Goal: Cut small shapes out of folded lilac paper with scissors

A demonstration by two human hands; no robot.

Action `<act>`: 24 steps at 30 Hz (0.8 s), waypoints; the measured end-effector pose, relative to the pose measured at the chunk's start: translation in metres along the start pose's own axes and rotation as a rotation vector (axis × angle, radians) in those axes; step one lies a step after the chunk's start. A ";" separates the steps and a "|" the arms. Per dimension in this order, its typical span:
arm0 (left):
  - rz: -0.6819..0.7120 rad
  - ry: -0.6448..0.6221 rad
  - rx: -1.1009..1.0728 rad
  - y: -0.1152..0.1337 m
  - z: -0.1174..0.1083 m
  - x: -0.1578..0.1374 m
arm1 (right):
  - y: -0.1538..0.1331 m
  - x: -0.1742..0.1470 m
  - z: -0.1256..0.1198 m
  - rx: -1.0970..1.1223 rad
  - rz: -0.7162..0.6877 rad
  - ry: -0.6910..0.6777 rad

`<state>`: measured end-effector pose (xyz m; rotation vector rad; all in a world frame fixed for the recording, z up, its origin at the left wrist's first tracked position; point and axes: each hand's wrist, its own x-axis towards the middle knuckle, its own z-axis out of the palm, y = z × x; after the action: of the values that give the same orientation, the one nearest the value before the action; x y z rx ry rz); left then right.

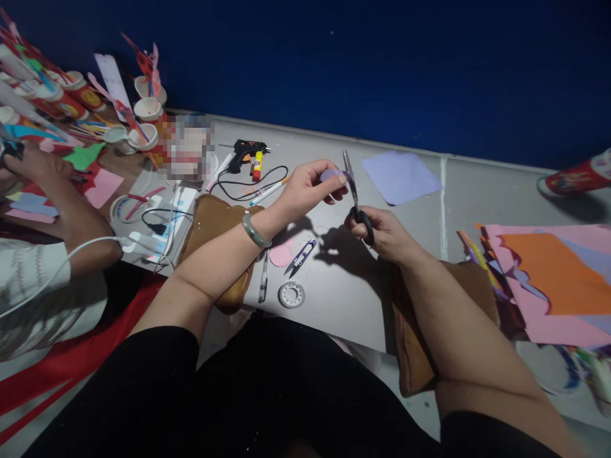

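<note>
In the head view, my left hand (312, 186) pinches a small piece of purple paper (330, 173) between thumb and fingers above the table. My right hand (382, 230) grips the black handles of a pair of scissors (354, 191), blades pointing up and away, right beside the purple piece. Whether the blades touch the paper I cannot tell. Below my hands lie a pink paper circle (281, 256), thread snips (300, 257), a pen (263, 280) and a round white tape roll (291, 294). A larger purple sheet (401, 177) rests behind the scissors.
Brown cushions (210, 229) lie under my forearms. A black glue gun (245, 152) and a glue stick (258, 166) are at the back left. Coloured sheets (558, 273) are stacked on the right, near a red cup (582, 175). A co-worker's arm (81, 210) is at far left.
</note>
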<state>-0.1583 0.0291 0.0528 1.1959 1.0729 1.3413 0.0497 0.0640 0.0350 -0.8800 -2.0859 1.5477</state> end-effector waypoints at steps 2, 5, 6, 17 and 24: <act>0.000 0.007 0.010 0.000 0.000 0.000 | 0.001 0.000 0.000 0.010 0.005 0.005; 0.010 0.005 0.006 0.001 -0.001 -0.001 | 0.003 0.000 0.001 0.018 0.005 0.011; 0.015 0.004 0.002 0.001 -0.001 -0.001 | 0.003 0.000 0.001 0.017 0.000 0.013; 0.011 -0.011 0.019 0.000 -0.001 0.000 | -0.001 0.000 0.000 -0.016 -0.035 -0.024; 0.017 -0.014 0.017 0.002 -0.003 0.000 | -0.002 0.000 -0.001 -0.025 -0.008 -0.015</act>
<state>-0.1613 0.0288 0.0541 1.2278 1.0685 1.3371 0.0499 0.0638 0.0376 -0.8708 -2.1206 1.5317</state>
